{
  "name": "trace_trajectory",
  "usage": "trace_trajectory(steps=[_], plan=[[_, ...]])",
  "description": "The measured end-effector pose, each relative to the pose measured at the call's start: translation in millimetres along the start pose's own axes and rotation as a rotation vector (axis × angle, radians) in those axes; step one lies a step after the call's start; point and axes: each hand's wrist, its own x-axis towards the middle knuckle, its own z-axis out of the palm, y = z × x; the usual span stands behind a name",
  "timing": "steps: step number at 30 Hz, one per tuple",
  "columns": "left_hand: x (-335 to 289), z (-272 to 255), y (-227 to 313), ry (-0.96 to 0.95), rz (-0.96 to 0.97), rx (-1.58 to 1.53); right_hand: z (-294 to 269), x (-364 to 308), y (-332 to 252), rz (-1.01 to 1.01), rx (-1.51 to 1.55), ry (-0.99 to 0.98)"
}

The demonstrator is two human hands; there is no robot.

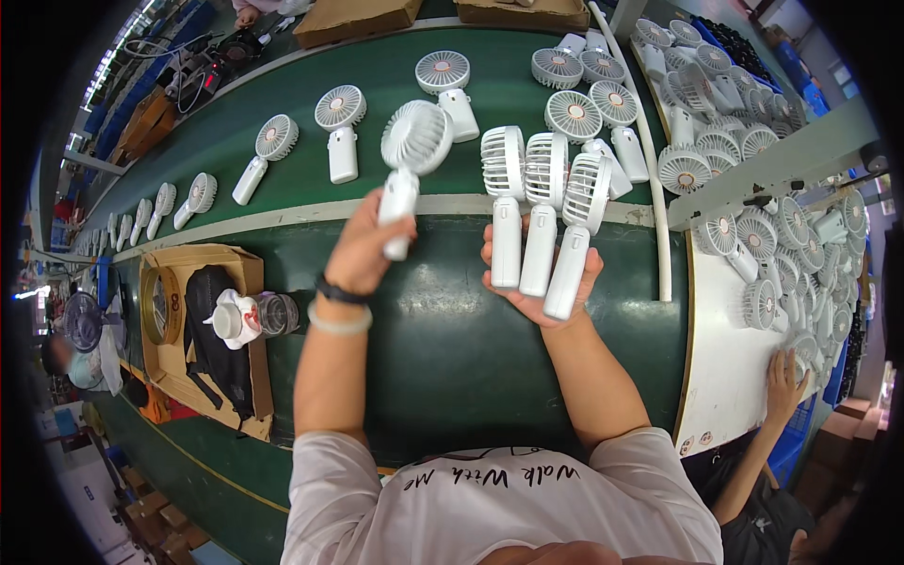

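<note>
My left hand [361,252] is closed around the handle of a white handheld fan [416,138], held upright with its round head up, a little blurred. Three more white handheld fans [540,247] lie side by side in my right hand [588,282], handles across the palm and heads pointing away from me. The thumb and fingers of that hand wrap the outer handles. Just beyond my hands, a loose group of fans [573,117] lies on the green conveyor belt [395,71]. Another fan [443,72] rests on the belt behind the one in my left hand.
More fans [343,110] trail along the belt to the far left. A white rod [650,141] borders the belt at right. Beyond it, many fans crowd a white table [702,377], where another person's hand [782,386] rests. At left, a cardboard tray [254,377] holds a black bag and a jar.
</note>
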Motion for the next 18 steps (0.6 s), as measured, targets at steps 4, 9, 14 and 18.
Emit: trace_trajectory(steps=[4, 9, 14, 18], plan=[[-70.4, 37.5, -58.6, -0.215, -0.111, -0.766, 4.1, -1.9, -2.6, -0.051, -0.085, 0.055], [-98.0, 61.8, -64.0, -0.103, -0.168, -0.688, 21.9, -13.6, -3.3, -0.201, -0.46, 0.375], [-97.2, 78.4, -60.0, -0.293, -0.032, -0.669, 59.7, -85.0, -29.0, -0.324, -0.987, 0.687], [-91.1, 87.2, -55.6, -0.472, -0.121, -0.736, 103.0, -162.7, -78.4, -0.209, -1.496, 0.861]])
